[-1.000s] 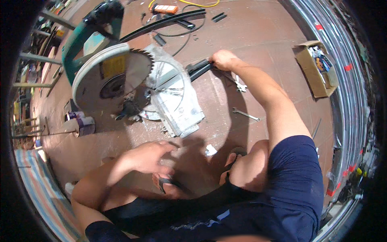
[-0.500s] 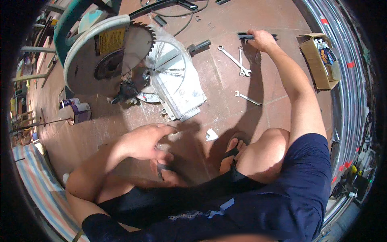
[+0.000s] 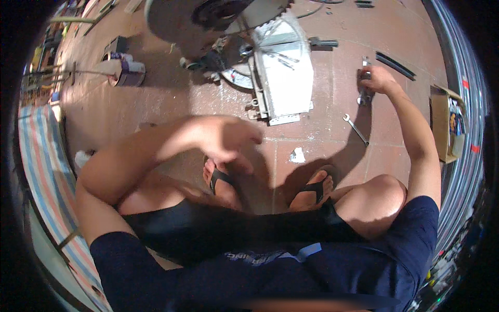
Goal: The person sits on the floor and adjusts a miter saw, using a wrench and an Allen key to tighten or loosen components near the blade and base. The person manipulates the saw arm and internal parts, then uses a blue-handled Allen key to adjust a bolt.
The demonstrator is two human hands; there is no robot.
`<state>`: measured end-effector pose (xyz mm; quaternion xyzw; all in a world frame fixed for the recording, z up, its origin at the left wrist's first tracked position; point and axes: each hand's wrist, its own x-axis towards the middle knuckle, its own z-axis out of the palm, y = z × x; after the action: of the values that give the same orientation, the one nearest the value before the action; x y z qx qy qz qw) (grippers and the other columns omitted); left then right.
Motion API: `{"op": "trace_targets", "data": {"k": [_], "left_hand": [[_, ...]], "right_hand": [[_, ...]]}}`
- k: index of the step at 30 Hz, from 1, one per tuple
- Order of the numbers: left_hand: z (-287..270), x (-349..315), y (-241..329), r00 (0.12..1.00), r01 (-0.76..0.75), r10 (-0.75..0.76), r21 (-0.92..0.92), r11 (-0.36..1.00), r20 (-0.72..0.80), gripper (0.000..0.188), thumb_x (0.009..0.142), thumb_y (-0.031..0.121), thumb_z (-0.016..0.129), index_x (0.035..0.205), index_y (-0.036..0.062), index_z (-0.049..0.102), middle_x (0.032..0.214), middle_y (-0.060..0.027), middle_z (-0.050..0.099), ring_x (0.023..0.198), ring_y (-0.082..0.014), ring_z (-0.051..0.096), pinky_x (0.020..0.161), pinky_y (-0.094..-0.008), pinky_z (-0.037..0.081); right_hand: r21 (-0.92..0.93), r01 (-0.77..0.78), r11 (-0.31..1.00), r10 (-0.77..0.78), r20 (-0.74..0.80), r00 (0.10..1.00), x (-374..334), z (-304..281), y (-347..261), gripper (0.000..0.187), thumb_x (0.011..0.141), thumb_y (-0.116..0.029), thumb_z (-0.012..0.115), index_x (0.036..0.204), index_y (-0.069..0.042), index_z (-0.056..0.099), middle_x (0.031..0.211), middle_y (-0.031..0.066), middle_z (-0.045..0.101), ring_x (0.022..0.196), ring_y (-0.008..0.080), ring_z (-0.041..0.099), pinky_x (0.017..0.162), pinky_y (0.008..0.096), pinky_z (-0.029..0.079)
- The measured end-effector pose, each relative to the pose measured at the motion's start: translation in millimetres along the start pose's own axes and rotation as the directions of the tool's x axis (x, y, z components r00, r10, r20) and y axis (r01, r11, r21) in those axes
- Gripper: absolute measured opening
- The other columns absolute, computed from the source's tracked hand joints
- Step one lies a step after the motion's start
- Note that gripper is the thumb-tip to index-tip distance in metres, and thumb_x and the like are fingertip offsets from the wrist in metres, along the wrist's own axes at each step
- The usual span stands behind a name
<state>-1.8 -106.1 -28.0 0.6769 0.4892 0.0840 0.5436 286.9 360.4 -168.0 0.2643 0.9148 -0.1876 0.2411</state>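
My right hand reaches far forward at the right, its fingers closed round two silver wrenches at floor level. Part of them is hidden under the fingers. Just beyond that hand lie long black strips, apart from it. A third wrench rests on the tiles, closer to me. My left hand hovers above my left foot, somewhat blurred, fingers apart and holding nothing. Ahead of it stands a miter saw with a pale metal base and a big toothed blade.
At the right stands an open cardboard box beside a stack of long metal profiles. Paint cans are at the far left, near a striped sheet. A white scrap lies between my sandalled feet.
My right hand has let go of the black strips, now lying slantwise, and has closed on the two wrenches. My left hand has moved rightward. The view has shifted left.
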Motion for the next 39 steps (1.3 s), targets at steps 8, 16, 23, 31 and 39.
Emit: {"op": "trace_targets", "data": {"k": [8, 16, 23, 31, 39], "left_hand": [[-6.3, -38.6, -133.3, 0.835, 0.533, -0.543, 0.374, 0.759, -0.09, 0.033, 0.088, 0.037, 0.07, 0.091, 0.0047, 0.078, 0.095, -0.0229, 0.075, 0.089, -0.0454, 0.07, 0.081, -0.0523, 0.056], [50.2, -111.2, -207.3, 0.642, 0.745, -0.749, -0.097, 0.66, -0.168, 0.023, 0.078, 0.018, 0.081, 0.092, 0.0012, 0.077, 0.092, -0.0165, 0.078, 0.08, -0.031, 0.072, 0.074, -0.0456, 0.057], [90.6, -91.9, -204.5, 0.83, 0.548, -0.556, 0.127, 0.827, 0.043, 0.023, 0.078, 0.015, 0.079, 0.099, 0.0063, 0.077, 0.091, -0.0143, 0.077, 0.087, -0.0321, 0.075, 0.078, -0.0451, 0.058], [77.0, -91.4, -221.6, 0.72, 0.687, -0.693, 0.168, 0.707, -0.033, 0.017, 0.082, 0.019, 0.077, 0.093, 0.0076, 0.073, 0.087, -0.0132, 0.075, 0.08, -0.0327, 0.072, 0.074, -0.0456, 0.057], [92.8, -86.6, -212.1, 0.805, 0.593, -0.589, 0.122, 0.796, -0.065, 0.03, 0.08, 0.031, 0.081, 0.097, 0.0065, 0.076, 0.095, -0.0189, 0.077, 0.093, -0.0373, 0.075, 0.081, -0.0497, 0.058]], "right_hand": [[-0.062, -0.133, 0.989, 0.134, 0.01, 0.991, -15.5, 2.2, -8.3, 0.034, 0.087, -0.035, 0.081, 0.096, -0.003, 0.075, 0.085, 0.0165, 0.075, 0.082, 0.0317, 0.074, 0.076, 0.0459, 0.058], [0.122, 0.186, 0.975, -0.219, 0.39, 0.894, -49.6, 63.2, -88.0, 0.042, 0.085, -0.04, 0.084, 0.087, -0.001, 0.07, 0.076, 0.01, 0.065, 0.074, 0.0216, 0.063, 0.068, 0.0437, 0.052], [0.661, -0.061, 0.748, -0.368, 0.489, 0.791, -59.1, 82.3, -121.2, 0.029, 0.092, -0.024, 0.083, 0.112, -0.006, 0.071, 0.089, -0.0018, 0.068, 0.072, 0.0111, 0.059, 0.062, 0.0287, 0.049], [0.505, 0.094, 0.858, -0.289, 0.323, 0.901, -37.4, 68.9, -89.6, 0.033, 0.101, -0.021, 0.076, 0.13, -0.006, 0.068, 0.091, -0.0051, 0.064, 0.068, 0.0052, 0.057, 0.066, 0.0204, 0.048], [0.819, -0.299, 0.489, -0.237, 0.455, 0.859, -46.4, 57.4, -79.9, 0.028, 0.103, -0.012, 0.07, 0.128, -0.002, 0.069, 0.096, 0.0006, 0.068, 0.076, 0.0087, 0.063, 0.069, 0.025, 0.052]]}}
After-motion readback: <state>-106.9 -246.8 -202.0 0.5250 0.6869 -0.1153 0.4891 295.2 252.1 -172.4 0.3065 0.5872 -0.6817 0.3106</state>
